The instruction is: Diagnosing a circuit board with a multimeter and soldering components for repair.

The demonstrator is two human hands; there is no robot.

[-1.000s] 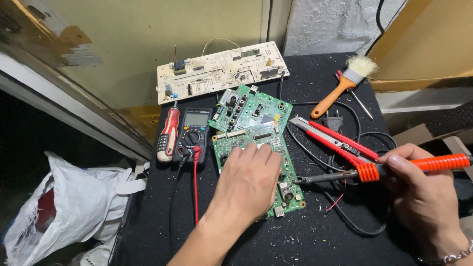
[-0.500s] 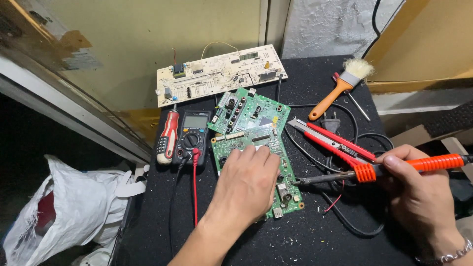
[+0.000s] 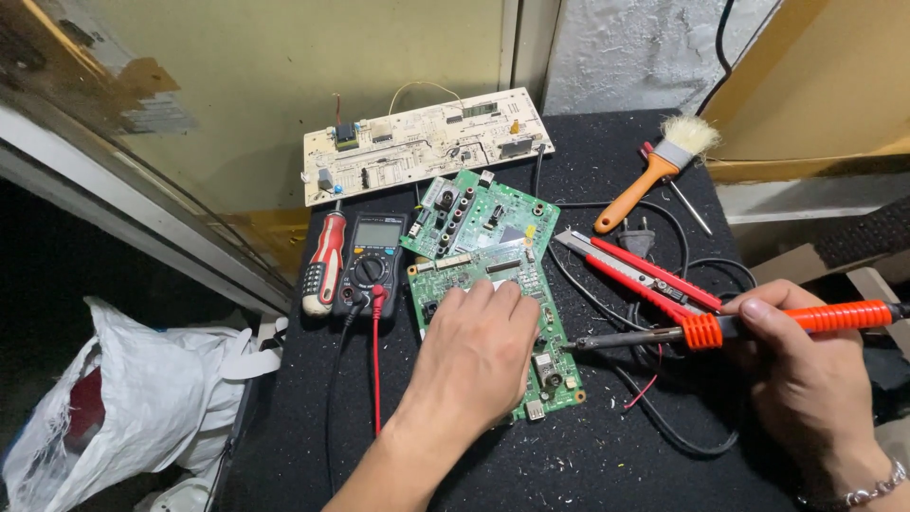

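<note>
My left hand (image 3: 477, 356) lies flat on a green circuit board (image 3: 555, 374) on the black work mat, fingers together and pressing it down. My right hand (image 3: 806, 374) grips an orange-handled soldering iron (image 3: 758, 325), held level with its metal tip at the board's right edge. A second, smaller green circuit board (image 3: 479, 216) lies just beyond the first, partly overlapping it.
A beige circuit board (image 3: 422, 144) lies at the back. A black multimeter (image 3: 372, 264) with red lead and a red screwdriver (image 3: 324, 261) sit left. A red utility knife (image 3: 637, 268), orange brush (image 3: 654, 171) and black cables lie right. A white plastic bag (image 3: 123, 398) sits lower left.
The view has shifted slightly; both hands keep their places, the left on the board and the right holding the soldering iron at its edge.
</note>
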